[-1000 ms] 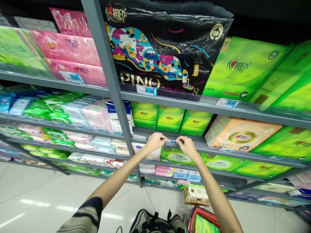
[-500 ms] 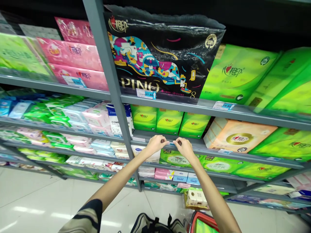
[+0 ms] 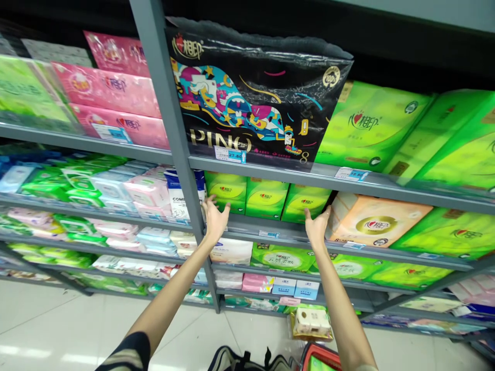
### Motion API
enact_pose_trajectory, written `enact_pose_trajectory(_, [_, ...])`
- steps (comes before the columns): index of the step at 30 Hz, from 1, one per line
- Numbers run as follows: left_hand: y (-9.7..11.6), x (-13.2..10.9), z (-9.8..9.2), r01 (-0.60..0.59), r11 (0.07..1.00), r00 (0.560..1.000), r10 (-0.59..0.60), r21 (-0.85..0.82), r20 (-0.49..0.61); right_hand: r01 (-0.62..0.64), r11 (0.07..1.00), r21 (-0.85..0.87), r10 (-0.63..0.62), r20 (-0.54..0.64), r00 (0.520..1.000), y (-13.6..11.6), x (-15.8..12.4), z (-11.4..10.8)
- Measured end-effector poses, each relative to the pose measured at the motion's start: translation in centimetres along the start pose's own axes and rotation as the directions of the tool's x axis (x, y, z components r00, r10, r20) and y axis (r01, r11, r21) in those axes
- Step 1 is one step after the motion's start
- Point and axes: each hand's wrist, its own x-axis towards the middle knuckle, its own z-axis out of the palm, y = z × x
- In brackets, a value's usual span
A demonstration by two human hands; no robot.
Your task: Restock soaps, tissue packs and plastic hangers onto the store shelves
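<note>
Three green tissue packs [image 3: 266, 197] stand side by side on a middle shelf, one hand at each end of the row. My left hand [image 3: 215, 219] is at the leftmost green pack [image 3: 228, 188], thumb by its lower front and fingers spread towards its left side. At the rightmost green pack [image 3: 305, 197] is my right hand [image 3: 317, 229], its thumb by the lower front and its fingers in the gap on the right. Both hands are open; contact with the packs is hard to tell. A price label [image 3: 268, 234] sits on the shelf edge between them.
An orange tissue pack [image 3: 377, 219] stands right of my right hand. A grey shelf post [image 3: 180, 123] rises beside my left hand. Overhead is a large black pack [image 3: 255, 103]. A red basket [image 3: 320, 350] and a cream pack [image 3: 312, 320] are on the floor.
My hands were close together at the price label on the shelf edge. They have parted, left and right, to the two ends of the green row, and the fingers have opened.
</note>
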Motion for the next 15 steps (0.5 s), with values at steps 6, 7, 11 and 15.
enact_pose_trajectory(6, [-0.9, 1.1, 1.1, -0.032, 0.999, 0.999, 0.033, 0.041, -0.004, 0.02, 1.0, -0.001, -0.02, 0.06, 0.998, 1.3, 0.6, 1.1])
enact_pose_trajectory(7, [-1.0, 1.1, 1.3, -0.039, 0.998, 0.999, 0.039, 0.043, -0.004, 0.022, 1.0, -0.02, -0.021, 0.056, 0.998, 1.4, 0.6, 1.2])
enact_pose_trajectory(11, [-1.4, 1.1, 1.5, -0.039, 0.998, 0.999, 0.039, 0.055, 0.003, 0.039, 0.998, -0.055, -0.036, 0.052, 0.998, 1.0, 0.2, 1.2])
enact_pose_trajectory(15, [-1.5, 1.1, 1.6, -0.042, 0.994, 0.996, 0.034, 0.099, 0.083, 0.008, 0.999, -0.049, -0.007, 0.018, 1.0, 0.6, 0.0, 1.2])
